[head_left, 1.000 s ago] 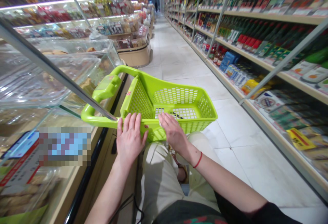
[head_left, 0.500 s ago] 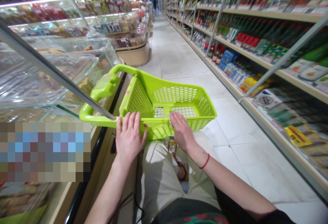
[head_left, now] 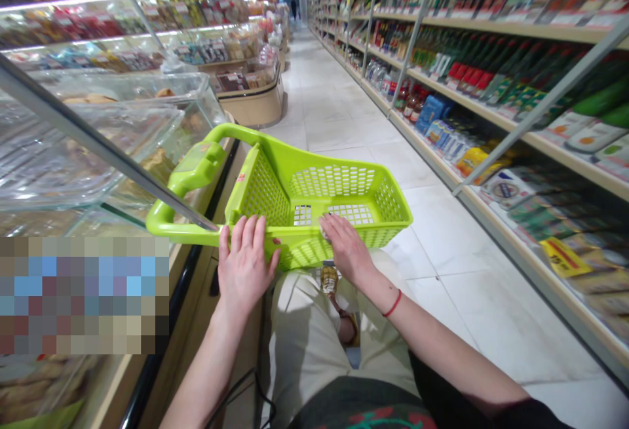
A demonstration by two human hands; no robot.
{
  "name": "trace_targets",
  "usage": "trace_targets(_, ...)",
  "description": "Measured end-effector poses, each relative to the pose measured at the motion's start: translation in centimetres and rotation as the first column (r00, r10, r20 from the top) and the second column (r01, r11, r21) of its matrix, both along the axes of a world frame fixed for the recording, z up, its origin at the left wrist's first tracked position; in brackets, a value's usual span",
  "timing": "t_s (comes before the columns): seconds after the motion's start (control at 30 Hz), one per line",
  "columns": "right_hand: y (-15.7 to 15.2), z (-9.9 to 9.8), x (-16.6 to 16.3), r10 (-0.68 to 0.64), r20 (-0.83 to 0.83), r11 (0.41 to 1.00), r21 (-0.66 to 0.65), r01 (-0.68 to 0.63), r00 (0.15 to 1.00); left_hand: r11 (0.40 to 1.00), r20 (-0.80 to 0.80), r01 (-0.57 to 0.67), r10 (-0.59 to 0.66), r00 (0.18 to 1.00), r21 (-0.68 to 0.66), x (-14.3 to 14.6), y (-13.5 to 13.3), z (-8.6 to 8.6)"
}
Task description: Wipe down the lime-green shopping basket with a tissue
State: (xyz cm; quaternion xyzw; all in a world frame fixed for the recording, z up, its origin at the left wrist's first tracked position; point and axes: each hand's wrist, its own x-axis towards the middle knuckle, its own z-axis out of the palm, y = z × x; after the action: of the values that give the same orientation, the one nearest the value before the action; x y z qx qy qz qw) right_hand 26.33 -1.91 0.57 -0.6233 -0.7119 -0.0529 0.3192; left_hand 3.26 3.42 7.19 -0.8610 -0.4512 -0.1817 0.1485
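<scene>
A lime-green plastic shopping cart (head_left: pixel 339 154) stands sideways in front of me, its basket holding nothing that I can see. My left hand (head_left: pixel 246 259) grips the near rim close to the handle, fingers over the edge and thumb on the outer side. Farther along the same rim, my right hand (head_left: pixel 346 245) is closed, its fingers pressed together over the edge. A bit of something white, perhaps a tissue or cloth (head_left: pixel 323 227), shows under its fingertips; most of it is hidden. A red cord circles my right wrist.
At the left, a glass-sided display case (head_left: pixel 191 114) holds packaged goods, with a metal pole (head_left: pixel 108 144) slanting across. Tall shelves (head_left: pixel 491 108) of bottles and packets line the right. White floor tiles (head_left: pixel 334 101) run down the aisle to a distant person (head_left: pixel 293 7).
The whole view has shifted slightly, so cart and hands sit a little farther left. Both hands keep their places on the rim.
</scene>
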Motion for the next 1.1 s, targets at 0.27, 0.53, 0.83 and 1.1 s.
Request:
trace_targets(0.27, -0.5, -0.3, -0.8, -0.125, -0.030, 0.991, -0.046, 0.123, 0.992, 1.000, 0.007, -0.014, 0.014, 1.000, 0.003, 0.5, -0.2, 0.1)
trace_targets(0.53, 0.7, 1.8, -4.0, 0.012, 0.019, 0.998, -0.054, -0.011, 1.000, 0.999, -0.039, 0.035, -0.036, 0.999, -0.028, 1.9, -0.9, -0.3)
trace_targets(0.83, -0.4, -0.3, 0.2, -0.030, 0.044, 1.000, 0.002, 0.030, 0.999, 0.995, -0.153, 0.086, -0.094, 0.984, -0.053, 3.9, -1.2, -1.0)
trace_targets(1.1, -1.0, -1.3, 1.9, -0.137, 0.058, 0.990, -0.007, 0.138, 0.989, 0.996, -0.132, 0.069, -0.076, 0.988, -0.056, 4.0, -1.3, -1.3)
